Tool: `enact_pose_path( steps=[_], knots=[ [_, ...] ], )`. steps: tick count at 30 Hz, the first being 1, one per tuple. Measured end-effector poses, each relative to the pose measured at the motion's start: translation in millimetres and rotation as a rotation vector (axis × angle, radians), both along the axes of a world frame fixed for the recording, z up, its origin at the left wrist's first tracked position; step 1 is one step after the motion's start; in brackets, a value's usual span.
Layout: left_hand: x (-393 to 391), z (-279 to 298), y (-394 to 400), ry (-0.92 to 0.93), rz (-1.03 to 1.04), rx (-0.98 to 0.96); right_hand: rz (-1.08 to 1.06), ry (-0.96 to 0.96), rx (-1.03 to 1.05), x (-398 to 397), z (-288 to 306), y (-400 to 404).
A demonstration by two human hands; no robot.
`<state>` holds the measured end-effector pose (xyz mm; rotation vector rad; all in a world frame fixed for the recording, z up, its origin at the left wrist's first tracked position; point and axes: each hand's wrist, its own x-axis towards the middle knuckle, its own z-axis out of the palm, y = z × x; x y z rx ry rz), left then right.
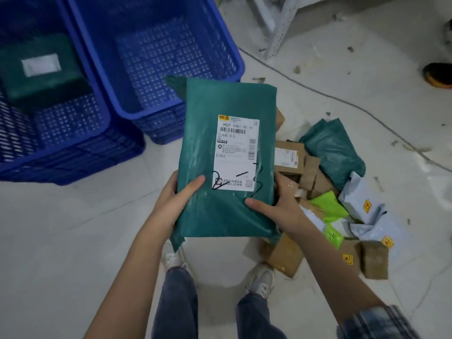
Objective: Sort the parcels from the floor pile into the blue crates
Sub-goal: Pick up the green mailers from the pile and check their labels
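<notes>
Head view: green parcel [220,152] upright lengthwise, label [236,152] facing up, both hands.

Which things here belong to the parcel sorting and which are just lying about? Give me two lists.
Part of the job:
- green parcel, held by left hand and right hand
- floor pile
- left blue crate, holding a dark green parcel
- right blue crate

Just lying about:
- cable across the floor
- white metal frame
- scraps of debris

Centre frame: parcel [227,152] in slightly glossy, crinkled green plastic film with a matt white paper label [237,152]. Upper left: crates [156,113] of perforated, smooth blue plastic. Right: matt brown cardboard boxes [286,255].
</notes>
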<state>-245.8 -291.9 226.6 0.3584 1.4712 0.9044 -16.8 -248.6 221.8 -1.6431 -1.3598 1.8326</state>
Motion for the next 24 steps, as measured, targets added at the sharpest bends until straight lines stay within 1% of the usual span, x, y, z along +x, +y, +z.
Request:
enact_pose_path(
  steps=[4, 7, 10, 13, 17, 24],
  knots=[
    [-83, 11, 2, 0.033, 0.132, -0.022, 0.102, -0.054, -0.026, -84, 10, 20],
    [-143, 19, 5, 0.065, 0.166, -0.025, 0.159, -0.04, -0.022, -148, 18, 39],
    [-200, 24, 5, 0.081, 0.199, -0.032, 0.228, -0.013, 0.026, -211, 23, 60],
    [-247, 24, 5, 0.063, 0.293, -0.056, 0.316, -0.013, 0.069, -268, 22, 76],
    [-293, 22, 6, 0.053, 0.39, -0.055, 0.436, -0.013, 0.058, -330, 19, 100],
    [-346, 9, 28, 0.01, 0.499, -0.086, 0.562, -0.011, -0.002, -409, 7, 145]
  ],
)
